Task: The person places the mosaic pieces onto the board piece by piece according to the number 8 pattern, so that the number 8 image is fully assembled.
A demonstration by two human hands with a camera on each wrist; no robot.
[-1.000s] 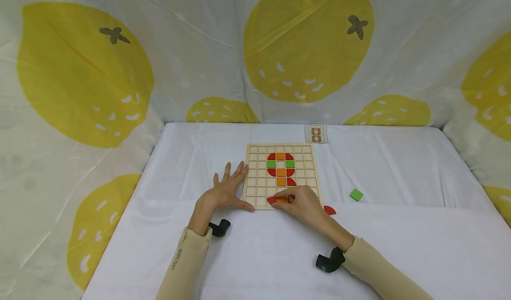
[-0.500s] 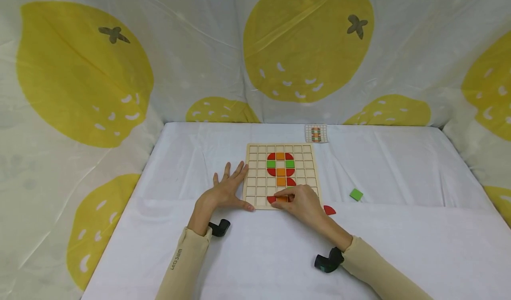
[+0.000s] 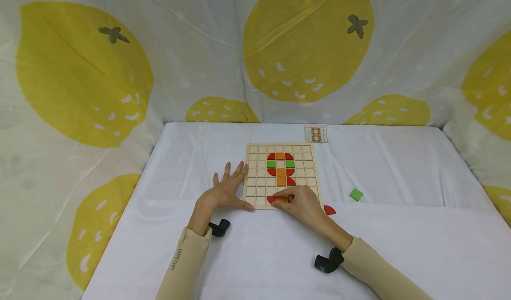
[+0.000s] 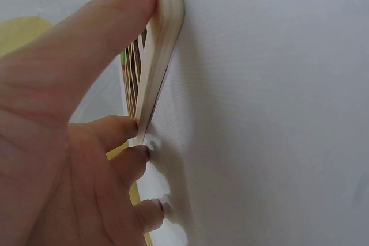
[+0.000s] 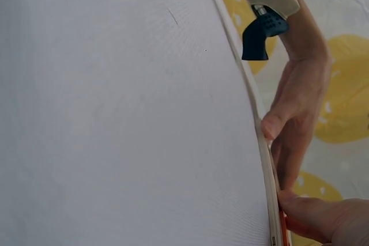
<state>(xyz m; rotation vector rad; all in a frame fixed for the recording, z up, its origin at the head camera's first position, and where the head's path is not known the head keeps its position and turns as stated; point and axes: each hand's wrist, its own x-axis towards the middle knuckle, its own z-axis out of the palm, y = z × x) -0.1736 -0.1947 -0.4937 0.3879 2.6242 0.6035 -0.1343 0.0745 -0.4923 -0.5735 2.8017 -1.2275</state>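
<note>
A wooden grid board (image 3: 255, 167) lies on the white cloth, with red rounded, orange square and green square tiles forming a figure in its cells. My left hand (image 3: 225, 191) is spread at the board's left side; thumb and fingertips touch its edge (image 4: 154, 67), as the left wrist view shows close up. At the bottom row, my right hand (image 3: 301, 204) pinches a red quarter-circle tile (image 3: 271, 199) between thumb and finger, next to an orange tile (image 3: 282, 199). The right hand covers part of the lower right of the board. In the right wrist view, only its fingers (image 5: 317, 214) show.
A red quarter-circle tile (image 3: 329, 210) lies off the board's lower right corner. Farther right is a green square tile (image 3: 356, 195). A small printed pattern card (image 3: 316, 134) lies behind the board. Lemon-print cloth (image 3: 215, 60) hangs behind and at the sides.
My right wrist has shifted very slightly to the left, its fingers staying at the red tile in the bottom row. The left hand and the board have not moved.
</note>
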